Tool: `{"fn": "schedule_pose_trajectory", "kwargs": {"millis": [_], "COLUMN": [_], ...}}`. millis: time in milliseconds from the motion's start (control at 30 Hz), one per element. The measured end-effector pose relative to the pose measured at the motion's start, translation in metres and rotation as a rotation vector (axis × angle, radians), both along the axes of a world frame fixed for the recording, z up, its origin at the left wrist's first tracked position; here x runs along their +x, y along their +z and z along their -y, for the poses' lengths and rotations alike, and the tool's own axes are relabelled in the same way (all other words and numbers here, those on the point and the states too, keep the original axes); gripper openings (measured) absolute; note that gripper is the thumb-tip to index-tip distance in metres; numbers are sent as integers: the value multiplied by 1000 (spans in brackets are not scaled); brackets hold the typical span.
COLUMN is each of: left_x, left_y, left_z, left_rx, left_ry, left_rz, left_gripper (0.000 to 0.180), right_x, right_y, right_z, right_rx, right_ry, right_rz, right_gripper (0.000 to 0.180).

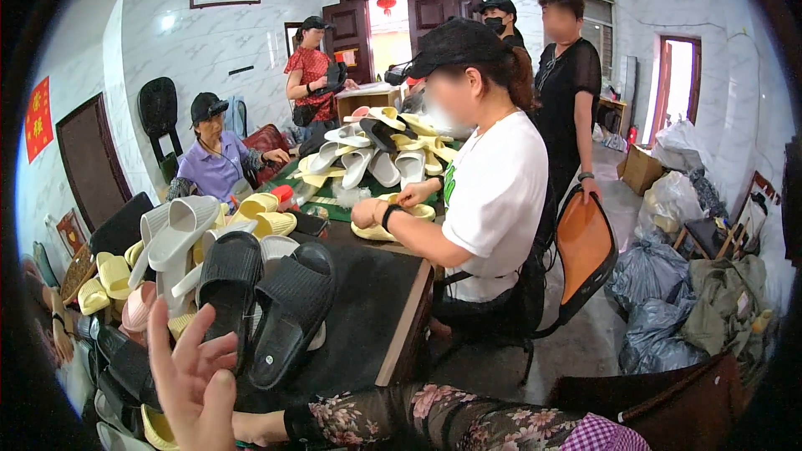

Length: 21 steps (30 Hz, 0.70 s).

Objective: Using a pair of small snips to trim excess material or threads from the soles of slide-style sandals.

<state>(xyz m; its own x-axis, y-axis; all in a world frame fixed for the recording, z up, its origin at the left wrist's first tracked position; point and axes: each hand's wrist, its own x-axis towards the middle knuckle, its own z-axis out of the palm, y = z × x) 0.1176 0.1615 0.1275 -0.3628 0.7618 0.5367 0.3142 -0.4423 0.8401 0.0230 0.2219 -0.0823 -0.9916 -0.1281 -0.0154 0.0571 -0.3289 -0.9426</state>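
My left hand is raised at the lower left, fingers apart and slightly bent; nothing shows in it. My right forearm, in a black mesh sleeve with flowers, reaches in from the lower right. Its bare wrist passes behind my left hand, so those fingers are hidden. Just beyond my left hand, two ribbed black slippers lie side by side at the edge of a heap. Grey slippers, yellow slippers and a pink slipper are piled behind and beside them.
A dark table stretches ahead, with a second slipper pile farther back. A co-worker in white handles a yellow slipper there. Several other people sit or stand around. An orange-backed chair and grey bags are at the right.
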Motion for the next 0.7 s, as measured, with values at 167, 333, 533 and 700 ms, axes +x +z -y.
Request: {"fn": "schedule_pose_trajectory", "kwargs": {"millis": [167,333,533,700], "left_x": [-15,-51,-61,-107], "left_y": [-1,-30,-40,-67], "left_z": [43,66,104,123], "left_rx": [51,-65,-73,-168], "left_ry": [-23,135,340,439], "left_rz": [-192,-122,-97,-38], "left_gripper": [69,78,74,69], "right_x": [13,37,27,39], "right_y": [12,32,45,52], "right_z": [5,5,8,-14], "right_rx": [44,58,96,104], "right_ry": [-61,-33,59,-43], "right_rz": [12,17,156,279], "right_gripper": [17,20,16,21]}}
